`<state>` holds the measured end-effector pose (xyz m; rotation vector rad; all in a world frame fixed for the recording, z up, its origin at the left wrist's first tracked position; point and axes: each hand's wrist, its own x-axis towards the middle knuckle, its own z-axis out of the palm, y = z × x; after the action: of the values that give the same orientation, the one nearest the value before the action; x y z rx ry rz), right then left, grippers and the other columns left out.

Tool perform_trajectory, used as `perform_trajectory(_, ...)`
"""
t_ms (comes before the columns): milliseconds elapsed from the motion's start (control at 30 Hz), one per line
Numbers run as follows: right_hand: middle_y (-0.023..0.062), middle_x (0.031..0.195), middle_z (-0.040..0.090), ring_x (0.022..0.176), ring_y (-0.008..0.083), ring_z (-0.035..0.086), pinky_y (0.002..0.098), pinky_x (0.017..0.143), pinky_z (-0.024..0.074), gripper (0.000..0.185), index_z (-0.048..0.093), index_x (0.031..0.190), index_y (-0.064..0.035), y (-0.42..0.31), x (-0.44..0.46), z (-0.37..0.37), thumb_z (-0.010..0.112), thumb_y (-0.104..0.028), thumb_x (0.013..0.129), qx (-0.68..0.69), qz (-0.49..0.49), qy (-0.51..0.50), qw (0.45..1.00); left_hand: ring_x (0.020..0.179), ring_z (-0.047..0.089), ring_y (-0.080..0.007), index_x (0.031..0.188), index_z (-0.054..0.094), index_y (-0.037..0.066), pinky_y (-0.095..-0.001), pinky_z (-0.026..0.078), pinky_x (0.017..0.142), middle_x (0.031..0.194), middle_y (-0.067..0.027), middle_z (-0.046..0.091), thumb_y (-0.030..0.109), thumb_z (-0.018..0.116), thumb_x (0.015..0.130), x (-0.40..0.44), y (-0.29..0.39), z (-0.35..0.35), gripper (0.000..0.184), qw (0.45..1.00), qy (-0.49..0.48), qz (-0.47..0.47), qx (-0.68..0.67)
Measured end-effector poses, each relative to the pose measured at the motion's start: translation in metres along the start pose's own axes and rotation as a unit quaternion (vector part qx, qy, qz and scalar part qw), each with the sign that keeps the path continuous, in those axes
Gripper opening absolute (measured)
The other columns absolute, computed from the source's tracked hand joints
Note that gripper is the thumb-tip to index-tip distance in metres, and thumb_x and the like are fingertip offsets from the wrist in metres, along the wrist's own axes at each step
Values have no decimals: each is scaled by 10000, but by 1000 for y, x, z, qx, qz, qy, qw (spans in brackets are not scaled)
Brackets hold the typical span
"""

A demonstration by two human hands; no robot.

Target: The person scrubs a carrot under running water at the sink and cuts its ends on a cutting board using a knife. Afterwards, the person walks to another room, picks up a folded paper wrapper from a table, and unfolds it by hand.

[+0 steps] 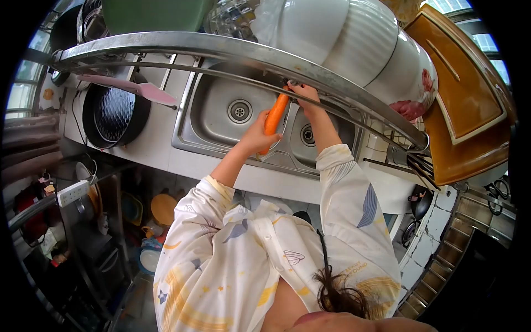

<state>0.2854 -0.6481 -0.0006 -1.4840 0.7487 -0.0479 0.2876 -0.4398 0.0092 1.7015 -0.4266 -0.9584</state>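
A long orange carrot [276,113] slants above the divider between two steel sink basins. My left hand [259,135] is wrapped round its lower part, the thumb lying across it. My right hand [304,95] is at the carrot's far end, fingers bent close together beside a small dark thing that I cannot make out. A metal rack rail passes in front and hides part of that hand. Below lie the left basin [213,119] with its round drain and the smaller right basin [332,130].
A curved metal dish rack [182,41] crosses above the sink, bearing white bowls [354,41] and a green container [152,16]. A black pan [116,116] sits on the left counter near a pink blade-shaped thing [133,88]. A brown tray [462,94] leans at the right.
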Motion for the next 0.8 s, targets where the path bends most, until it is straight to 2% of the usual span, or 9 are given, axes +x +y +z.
perform_trajectory(67, 19, 859, 634, 668, 91, 555, 220, 562, 437, 175, 635, 931, -35, 8, -5, 12, 609, -181, 838, 7, -37, 3, 999, 769, 557, -143, 1258, 385, 58, -280, 468, 668, 912, -54, 554, 140, 650, 734, 2, 3, -3, 592, 995, 36, 66, 69)
perform_trajectory(167, 66, 1003, 630, 753, 146, 606, 264, 677, 490, 210, 634, 1016, -19, 33, -49, 39, 567, -118, 843, -276, -156, 65, 946, 756, 560, -139, 1253, 391, 71, -269, 468, 653, 898, -50, 556, 106, 648, 718, 8, 13, -12, 595, 984, -62, -62, -155)
perform_trajectory(300, 119, 1090, 619, 818, 181, 627, 315, 718, 496, 215, 652, 1022, -78, 22, -54, 33, 558, -105, 831, -297, -309, 30, 903, 717, 552, -134, 1251, 395, 91, -277, 480, 606, 885, -45, 546, 53, 626, 725, 0, 5, -12, 576, 973, -93, -69, -202)
perform_trajectory(433, 100, 890, 671, 845, 186, 623, 294, 750, 483, 213, 656, 1002, -73, 28, 14, -5, 568, -139, 820, -183, 72, -94, 976, 670, 539, -134, 1353, 312, 168, -294, 486, 561, 855, -48, 524, 11, 607, 712, -5, 13, -8, 723, 946, -130, -141, -263)
perform_trajectory(567, 88, 846, 662, 790, 212, 622, 326, 717, 476, 252, 655, 1022, -96, 21, -60, 47, 532, -232, 850, -326, -436, 121, 830, 652, 539, -144, 1378, 280, 145, -287, 471, 563, 867, -57, 528, 2, 588, 701, 6, 6, -16, 758, 951, -110, -138, -255)
perform_trajectory(600, 90, 849, 661, 798, 230, 623, 334, 723, 478, 251, 657, 1008, -102, 21, -51, 42, 526, -252, 854, -334, -284, 107, 892, 649, 539, -148, 1379, 281, 136, -286, 465, 568, 870, -60, 528, 3, 585, 692, 6, -2, -12, 762, 967, -104, -94, -215)
perform_trajectory(700, 98, 860, 662, 809, 255, 626, 359, 730, 477, 304, 657, 949, -102, 15, -30, 28, 490, -344, 870, -394, -99, 77, 910, 647, 538, -155, 1381, 285, 121, -287, 451, 577, 872, -64, 525, 11, 586, 672, 3, -7, -5, 778, 980, -91, -55, -167)
perform_trajectory(733, 106, 875, 660, 817, 254, 628, 365, 722, 477, 329, 654, 931, -98, 13, -29, 32, 474, -367, 875, -442, -139, 100, 880, 651, 542, -156, 1382, 278, 120, -289, 454, 576, 880, -67, 531, 12, 585, 676, 2, -6, -4, 777, 982, -86, -55, -161)
perform_trajectory(800, 137, 956, 648, 878, 255, 629, 370, 716, 486, 347, 653, 914, -83, -16, -60, 43, 458, -368, 883, -347, -101, 59, 931, 654, 546, -156, 1384, 271, 118, -290, 458, 575, 887, -71, 536, 13, 584, 681, 3, -8, -8, 777, 983, -79, -55, -155)
